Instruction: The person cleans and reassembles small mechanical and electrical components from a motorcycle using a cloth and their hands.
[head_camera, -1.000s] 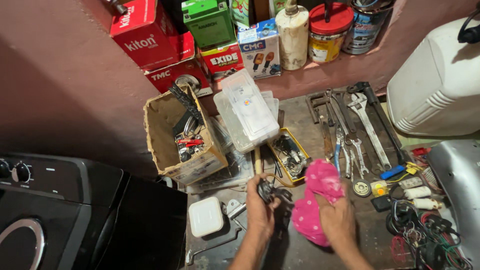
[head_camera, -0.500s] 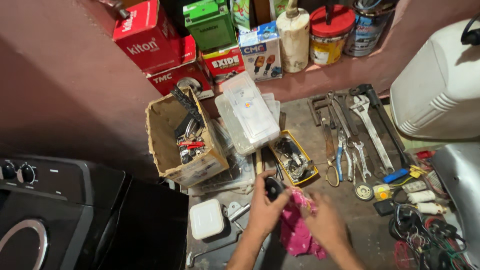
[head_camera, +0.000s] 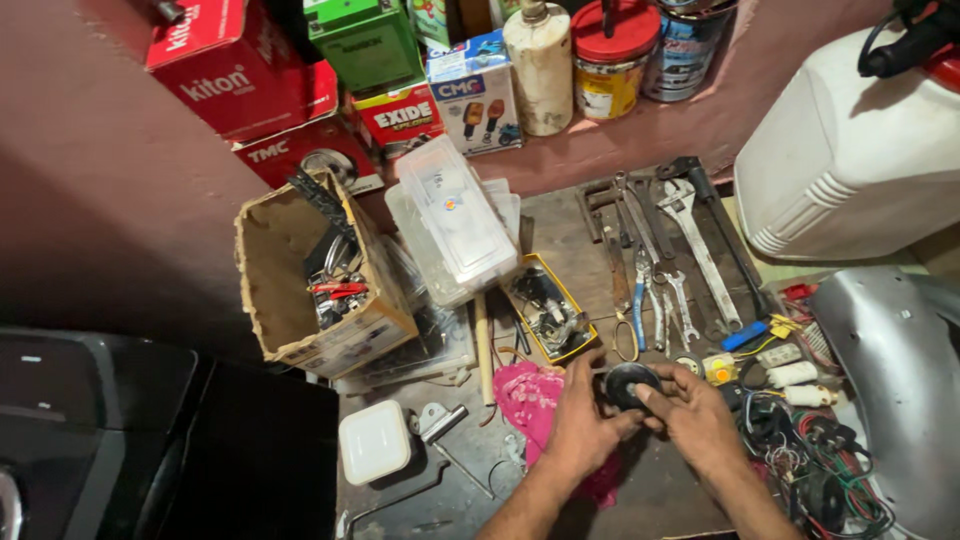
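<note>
A round black disc-shaped part (head_camera: 630, 384) sits near the bench's front edge, gripped between the left hand (head_camera: 580, 425) and right hand (head_camera: 690, 415). A crumpled pink cloth (head_camera: 528, 395), earlier under the right hand, now lies left, beneath the left wrist.

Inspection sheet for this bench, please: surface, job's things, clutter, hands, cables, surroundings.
Surface: dark worn bench top, crowded.
Job's things: round black part held between both hands; pink rag beside it.
Clutter: wrenches, pliers, yellow tray, cardboard box, clear plastic boxes.
Hands: left hand and right hand both grip the part.
Cables: tangled wires at right.
Surroundings: cartons, cans, white jug.
</note>
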